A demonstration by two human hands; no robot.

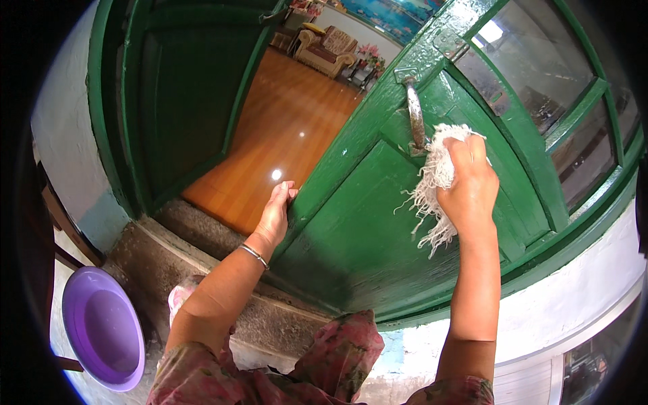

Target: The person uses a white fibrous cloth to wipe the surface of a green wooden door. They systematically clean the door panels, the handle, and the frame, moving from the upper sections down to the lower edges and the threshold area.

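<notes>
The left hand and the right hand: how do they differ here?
The right hand grips a white stringy cloth; the left hand, without cloth, is at the edge of the green door. The left wrist wears a silvery bracelet; the right wrist shows none. Both hands are ungloved and at the same door.

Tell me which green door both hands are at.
The right-hand door, with glass panes: the left hand is at its edge, the right hand holds a white cloth over it. Neither hand touches the left-hand door.
</notes>
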